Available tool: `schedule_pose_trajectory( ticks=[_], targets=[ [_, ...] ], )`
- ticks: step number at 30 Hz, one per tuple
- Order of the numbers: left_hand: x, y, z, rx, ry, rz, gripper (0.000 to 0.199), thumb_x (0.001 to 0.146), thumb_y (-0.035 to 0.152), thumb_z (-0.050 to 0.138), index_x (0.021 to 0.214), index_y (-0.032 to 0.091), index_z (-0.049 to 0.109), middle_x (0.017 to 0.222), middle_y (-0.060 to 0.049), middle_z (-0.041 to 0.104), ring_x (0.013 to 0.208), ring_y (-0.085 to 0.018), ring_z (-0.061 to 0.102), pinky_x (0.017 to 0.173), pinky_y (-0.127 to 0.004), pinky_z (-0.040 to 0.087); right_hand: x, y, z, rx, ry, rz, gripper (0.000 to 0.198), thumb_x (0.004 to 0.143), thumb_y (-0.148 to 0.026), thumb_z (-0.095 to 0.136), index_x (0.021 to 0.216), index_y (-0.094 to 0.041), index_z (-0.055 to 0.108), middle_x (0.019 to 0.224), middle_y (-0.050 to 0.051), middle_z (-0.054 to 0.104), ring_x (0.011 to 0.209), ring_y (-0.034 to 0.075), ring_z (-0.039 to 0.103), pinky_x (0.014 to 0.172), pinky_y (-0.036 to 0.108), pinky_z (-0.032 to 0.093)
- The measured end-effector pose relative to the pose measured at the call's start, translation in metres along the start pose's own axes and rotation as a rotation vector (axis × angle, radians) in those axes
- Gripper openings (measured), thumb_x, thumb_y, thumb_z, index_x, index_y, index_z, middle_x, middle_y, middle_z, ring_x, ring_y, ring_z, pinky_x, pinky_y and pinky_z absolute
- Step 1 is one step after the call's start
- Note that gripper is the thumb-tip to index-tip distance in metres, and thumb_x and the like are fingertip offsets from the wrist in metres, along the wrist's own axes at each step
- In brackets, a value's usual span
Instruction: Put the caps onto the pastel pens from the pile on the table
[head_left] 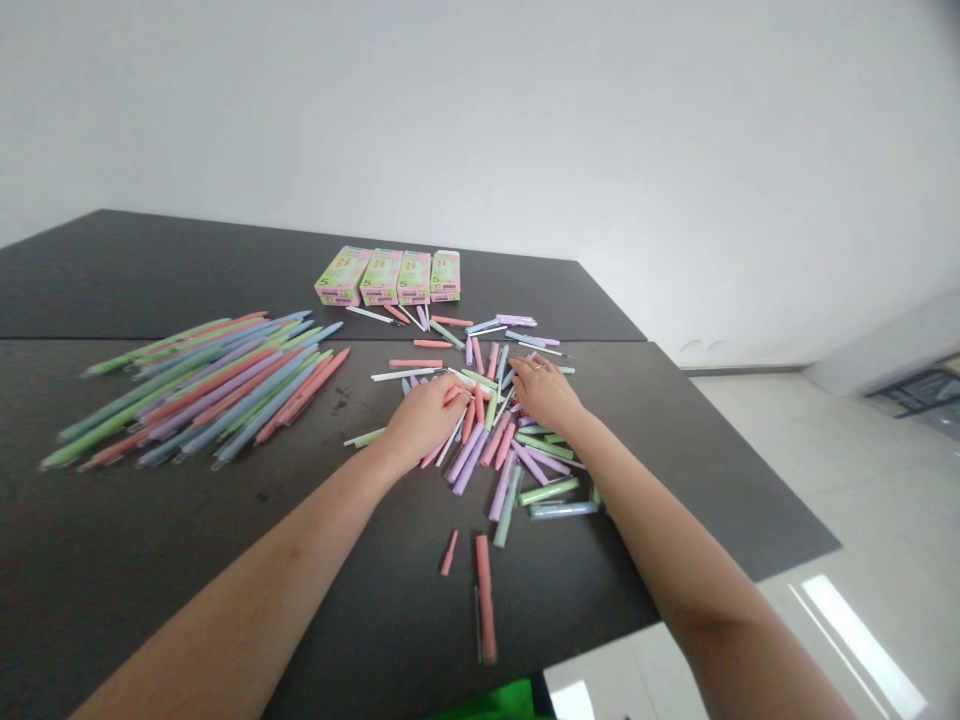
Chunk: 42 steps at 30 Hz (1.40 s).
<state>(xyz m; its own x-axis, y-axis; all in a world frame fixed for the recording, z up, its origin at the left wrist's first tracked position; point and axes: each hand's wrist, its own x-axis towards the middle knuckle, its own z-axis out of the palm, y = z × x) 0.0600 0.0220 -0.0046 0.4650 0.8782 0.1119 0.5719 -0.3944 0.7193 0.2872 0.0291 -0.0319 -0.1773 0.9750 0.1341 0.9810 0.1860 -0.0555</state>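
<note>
A loose pile of pen parts in pink, purple, green and blue, with white refills among them, lies around both hands. My left hand (424, 418) is closed at the left side of the pile, with a pink pen part (454, 392) at its thumb and fingers. Over the right side of the pile, my right hand (547, 393) has its fingers stretched out onto the parts; their tips are partly hidden. Purple barrels (469, 458) lie between the hands. Closer to me are a pink barrel (486, 600) with a clip and a small pink tip piece (449, 553).
Assembled pens (217, 385) in several colours form a large heap on the left. Small pink and green boxes (397, 277) stand in a row at the back. A seam crosses the dark table (360, 620); its right edge drops to a pale floor, and a wall stands behind.
</note>
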Motion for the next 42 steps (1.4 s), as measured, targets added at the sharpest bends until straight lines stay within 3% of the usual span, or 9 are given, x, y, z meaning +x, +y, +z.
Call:
schedule_pose_trajectory(
  ticks=[4, 8, 14, 19, 23, 26, 30, 33, 42],
  targets=[
    [0.000, -0.002, 0.003, 0.029, 0.014, -0.020, 0.030, 0.089, 0.033, 0.043, 0.099, 0.025, 0.070, 0.084, -0.001, 0.072, 0.085, -0.022, 0.066, 0.071, -0.028, 0.045, 0.000, -0.003, -0.003, 0.014, 0.027, -0.099, 0.042, 0.096, -0.018, 0.032, 0.129, -0.007, 0.056, 0.131, 0.016, 0.060, 0.124, 0.022, 0.053, 0.115, 0.039, 0.025],
    [0.001, -0.004, 0.004, 0.033, 0.027, -0.030, 0.027, 0.088, 0.034, 0.045, 0.097, 0.025, 0.069, 0.085, -0.002, 0.072, 0.087, -0.023, 0.066, 0.072, -0.029, 0.045, -0.002, -0.005, -0.007, 0.093, 0.083, -0.052, 0.037, 0.095, -0.021, 0.040, 0.123, -0.009, 0.060, 0.122, 0.016, 0.065, 0.118, 0.023, 0.056, 0.110, 0.038, 0.032],
    [0.001, -0.006, 0.004, 0.050, 0.021, -0.023, 0.028, 0.088, 0.035, 0.044, 0.098, 0.024, 0.068, 0.089, -0.003, 0.072, 0.090, -0.024, 0.065, 0.074, -0.030, 0.045, -0.003, 0.003, -0.010, 0.389, 0.083, 0.116, 0.040, 0.090, -0.027, 0.049, 0.128, -0.018, 0.058, 0.114, 0.009, 0.069, 0.102, 0.021, 0.065, 0.094, 0.036, 0.048],
    [0.001, -0.006, 0.005, 0.087, 0.017, -0.046, 0.029, 0.088, 0.035, 0.045, 0.101, 0.024, 0.069, 0.094, -0.004, 0.073, 0.094, -0.025, 0.064, 0.077, -0.030, 0.045, 0.000, 0.041, -0.013, 0.595, 0.247, 0.291, 0.040, 0.085, -0.019, 0.041, 0.115, -0.015, 0.067, 0.110, 0.008, 0.071, 0.103, 0.020, 0.065, 0.094, 0.035, 0.048],
    [0.002, -0.007, 0.005, 0.089, 0.021, -0.028, 0.028, 0.088, 0.032, 0.044, 0.100, 0.024, 0.068, 0.098, -0.004, 0.073, 0.094, -0.024, 0.065, 0.080, -0.030, 0.045, -0.004, 0.070, -0.023, 0.600, 0.288, 0.454, 0.044, 0.073, -0.012, 0.038, 0.099, -0.013, 0.073, 0.093, 0.008, 0.074, 0.090, 0.019, 0.068, 0.083, 0.032, 0.052],
    [0.002, -0.007, 0.005, 0.093, 0.025, -0.025, 0.028, 0.088, 0.033, 0.044, 0.099, 0.024, 0.068, 0.097, -0.004, 0.073, 0.093, -0.024, 0.065, 0.078, -0.030, 0.045, -0.010, 0.077, -0.035, 0.422, 0.235, 0.489, 0.039, 0.071, -0.013, 0.043, 0.091, -0.015, 0.077, 0.086, 0.007, 0.075, 0.084, 0.021, 0.068, 0.079, 0.031, 0.051],
    [0.002, -0.007, 0.005, 0.096, 0.026, -0.036, 0.027, 0.088, 0.035, 0.044, 0.097, 0.025, 0.068, 0.090, -0.003, 0.072, 0.092, -0.024, 0.065, 0.075, -0.029, 0.046, -0.014, 0.070, -0.041, 0.161, 0.034, 0.433, 0.036, 0.069, -0.012, 0.050, 0.089, -0.018, 0.079, 0.085, 0.007, 0.076, 0.087, 0.023, 0.068, 0.080, 0.029, 0.049],
    [0.002, -0.006, 0.005, 0.092, 0.020, -0.040, 0.027, 0.088, 0.035, 0.044, 0.096, 0.024, 0.067, 0.088, -0.003, 0.072, 0.091, -0.024, 0.065, 0.073, -0.028, 0.046, -0.014, 0.062, -0.038, 0.070, -0.041, 0.361, 0.037, 0.071, -0.011, 0.051, 0.094, -0.018, 0.078, 0.089, 0.007, 0.076, 0.091, 0.023, 0.068, 0.082, 0.029, 0.048],
    [0.002, -0.007, 0.005, 0.109, 0.024, -0.035, 0.027, 0.088, 0.035, 0.045, 0.098, 0.023, 0.067, 0.094, -0.004, 0.073, 0.089, -0.024, 0.065, 0.074, -0.030, 0.044, -0.006, 0.027, -0.022, 0.142, 0.016, 0.105, 0.041, 0.076, -0.008, 0.049, 0.109, -0.016, 0.072, 0.103, 0.009, 0.072, 0.096, 0.022, 0.064, 0.090, 0.030, 0.047]
  ],
)
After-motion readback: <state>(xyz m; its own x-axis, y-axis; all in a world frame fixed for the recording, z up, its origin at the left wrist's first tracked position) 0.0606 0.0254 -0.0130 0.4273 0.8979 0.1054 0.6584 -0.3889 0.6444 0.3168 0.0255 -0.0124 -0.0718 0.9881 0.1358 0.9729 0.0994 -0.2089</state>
